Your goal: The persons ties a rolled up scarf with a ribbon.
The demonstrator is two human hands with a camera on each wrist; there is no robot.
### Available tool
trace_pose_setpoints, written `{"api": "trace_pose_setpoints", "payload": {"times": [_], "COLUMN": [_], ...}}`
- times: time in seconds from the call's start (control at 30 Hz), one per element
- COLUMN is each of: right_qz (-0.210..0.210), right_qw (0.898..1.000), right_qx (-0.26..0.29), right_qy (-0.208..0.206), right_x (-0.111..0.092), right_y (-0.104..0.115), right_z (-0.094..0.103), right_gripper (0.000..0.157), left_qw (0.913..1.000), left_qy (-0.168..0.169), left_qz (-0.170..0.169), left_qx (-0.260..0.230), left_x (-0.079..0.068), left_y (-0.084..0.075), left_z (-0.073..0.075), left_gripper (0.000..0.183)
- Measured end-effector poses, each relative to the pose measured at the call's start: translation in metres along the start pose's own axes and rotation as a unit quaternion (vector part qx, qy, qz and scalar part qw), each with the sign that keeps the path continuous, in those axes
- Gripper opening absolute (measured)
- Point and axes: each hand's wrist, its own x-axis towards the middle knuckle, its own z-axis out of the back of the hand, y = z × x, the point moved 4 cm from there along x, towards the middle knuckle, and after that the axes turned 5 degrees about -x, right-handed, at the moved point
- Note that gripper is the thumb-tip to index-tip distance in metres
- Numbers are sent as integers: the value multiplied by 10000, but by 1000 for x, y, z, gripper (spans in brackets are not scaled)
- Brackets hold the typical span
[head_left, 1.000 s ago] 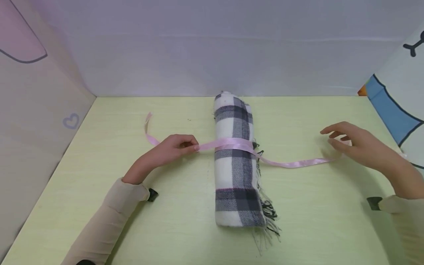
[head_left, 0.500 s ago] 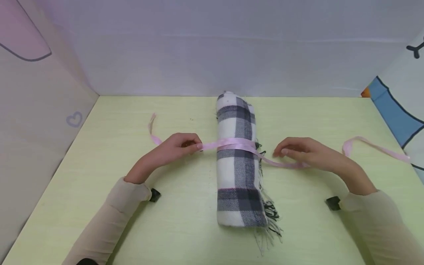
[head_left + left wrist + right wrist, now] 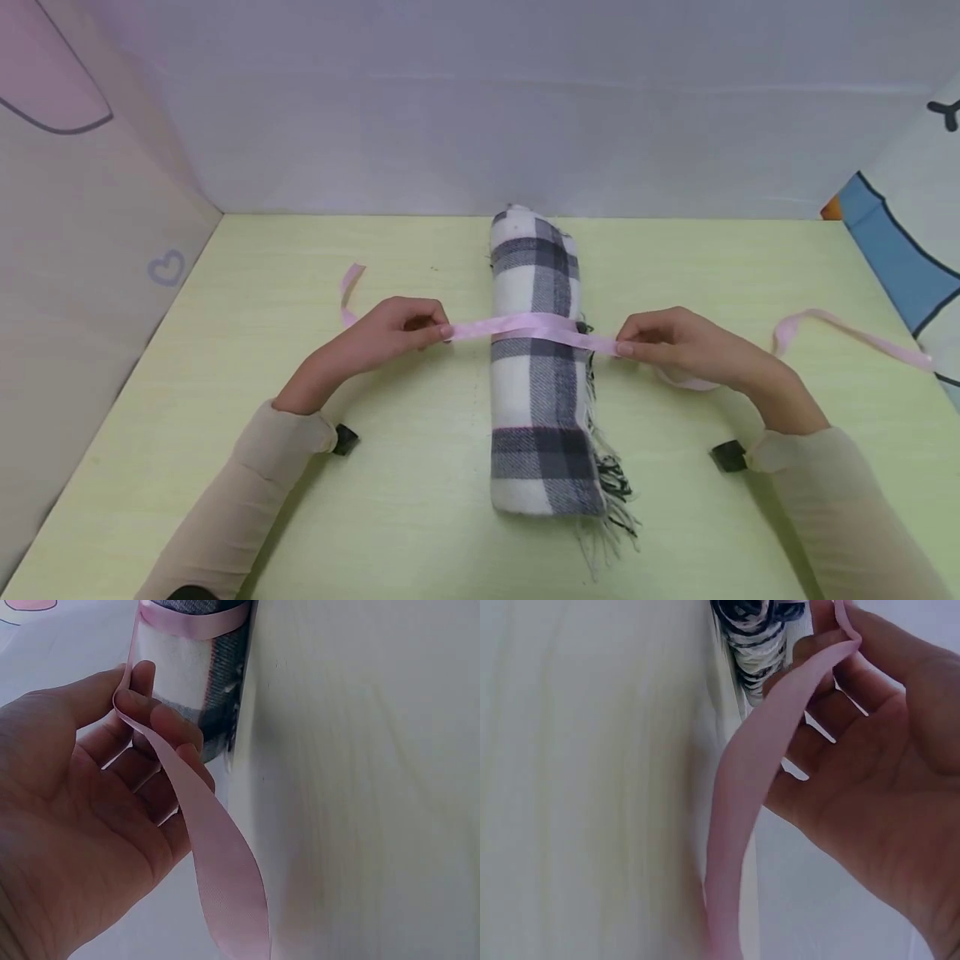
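A rolled plaid scarf [image 3: 525, 400], white, grey and black with a fringe along its right side, lies lengthwise on the table. Pink satin ribbon [image 3: 534, 325] passes across its middle in overlapping bands. On the left, my left hand [image 3: 390, 329] pinches the ribbon between thumb and forefinger; its loose tail [image 3: 225, 855] hangs down past the palm. To the right of the roll, the other length is pinched by my right hand [image 3: 682, 346], whose tail of ribbon [image 3: 742, 772] drops below the fingers. Between both hands the ribbon runs nearly straight.
The pale yellow table [image 3: 405, 517] meets a light wall [image 3: 510, 125] at the back. Printed side panels stand left and right. The ribbon's right end [image 3: 862, 333] trails toward the table's right edge.
My right hand has come left from the far right of the table, and its fingers now pinch the ribbon close to the scarf. The ribbon there has lifted and straightened. My left hand stays nearly still.
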Motion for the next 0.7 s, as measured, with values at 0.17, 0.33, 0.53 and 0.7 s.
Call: {"api": "trace_pose_setpoints", "payload": {"times": [0.17,0.33,0.53,0.7], "right_qz": [36,-14,263,315], "right_qw": [9991,9978,9989,9989], "right_qx": [-309,-456,-46,93], "right_qy": [-303,-490,-377,-324], "right_x": [-2,-4,-2,-1], "right_y": [-1,-3,-1,-3], "right_z": [8,12,8,8], "right_gripper": [13,11,12,13], "left_qw": [9999,9994,9999,9999], "left_qy": [-20,-78,53,109], "left_qz": [73,63,32,61], "left_qx": [135,342,104,-29], "left_x": [-1,-1,1,1], "left_y": [3,9,14,15], "left_z": [2,4,0,-3], "left_gripper": [16,17,16,15]}}
